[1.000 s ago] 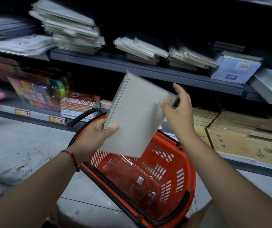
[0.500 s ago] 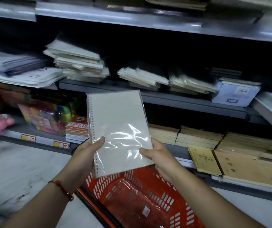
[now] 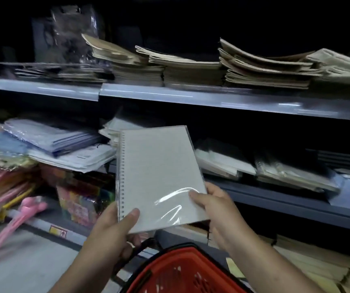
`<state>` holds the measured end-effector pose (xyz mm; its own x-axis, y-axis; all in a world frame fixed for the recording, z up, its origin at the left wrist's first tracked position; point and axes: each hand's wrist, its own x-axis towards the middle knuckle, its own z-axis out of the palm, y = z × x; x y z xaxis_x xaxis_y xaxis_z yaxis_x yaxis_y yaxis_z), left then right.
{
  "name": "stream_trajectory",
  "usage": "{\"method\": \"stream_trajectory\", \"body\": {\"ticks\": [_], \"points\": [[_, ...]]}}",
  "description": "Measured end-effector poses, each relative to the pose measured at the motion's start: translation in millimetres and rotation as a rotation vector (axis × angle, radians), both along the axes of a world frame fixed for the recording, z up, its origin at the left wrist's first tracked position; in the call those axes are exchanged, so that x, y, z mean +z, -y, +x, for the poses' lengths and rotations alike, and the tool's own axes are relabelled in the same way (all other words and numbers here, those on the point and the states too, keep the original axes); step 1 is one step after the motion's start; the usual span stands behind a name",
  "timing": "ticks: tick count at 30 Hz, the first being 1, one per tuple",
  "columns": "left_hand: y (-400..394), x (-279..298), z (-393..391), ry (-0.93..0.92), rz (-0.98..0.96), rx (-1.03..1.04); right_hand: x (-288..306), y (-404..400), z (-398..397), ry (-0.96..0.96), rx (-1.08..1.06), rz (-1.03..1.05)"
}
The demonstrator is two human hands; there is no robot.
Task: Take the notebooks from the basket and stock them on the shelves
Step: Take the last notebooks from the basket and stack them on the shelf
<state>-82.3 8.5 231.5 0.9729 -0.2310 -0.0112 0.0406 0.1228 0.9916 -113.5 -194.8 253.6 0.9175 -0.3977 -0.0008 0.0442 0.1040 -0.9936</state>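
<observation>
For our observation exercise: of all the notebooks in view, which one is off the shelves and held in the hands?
The grey spiral notebook in clear wrap: the left hand and right hand grip its lower corners above the red basket. The others lie stacked on the shelves.

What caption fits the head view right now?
Both hands, left and right, hold a plastic-wrapped spiral notebook above the red basket, facing stocked shelves.
</observation>
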Motion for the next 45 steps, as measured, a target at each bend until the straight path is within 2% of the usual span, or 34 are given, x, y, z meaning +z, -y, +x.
{"method": "stream_trajectory", "body": {"ticks": [4,8,12,16,17,19,21,24,27,31,35,38,45], "points": [[-2,40,67,0.02,0.019,-0.005,41,1,79,-0.086,-0.004,0.026],[3,81,139,-0.001,0.115,0.021,78,2,154,-0.103,-0.002,-0.065],[6,122,196,0.018,0.299,-0.001,110,-6,200,-0.072,-0.026,-0.112],[10,139,239,0.177,0.501,0.099,121,-16,226,-0.025,-0.093,-0.218],[10,140,248,0.247,0.585,0.133,118,-19,231,-0.005,-0.067,-0.281],[7,140,262,0.473,0.874,0.203,104,-21,239,-0.009,0.047,-0.462],[2,137,268,0.694,1.144,0.238,85,-16,244,-0.032,0.145,-0.747],[-2,127,272,0.779,1.414,0.201,68,-1,251,-0.023,0.144,-1.084],[-6,123,275,0.788,1.629,0.197,62,1,252,-0.014,0.16,-1.185],[-5,126,267,0.728,1.691,0.13,63,-2,252,-0.017,0.169,-1.32],[-10,120,259,0.665,1.649,0.033,70,-6,241,-0.127,0.234,-1.48],[-19,117,248,0.652,1.651,0.062,73,-1,219,-0.163,0.258,-1.545],[-31,103,185,0.926,1.621,0.102,78,13,134,-0.2,0.268,-1.615]]}}
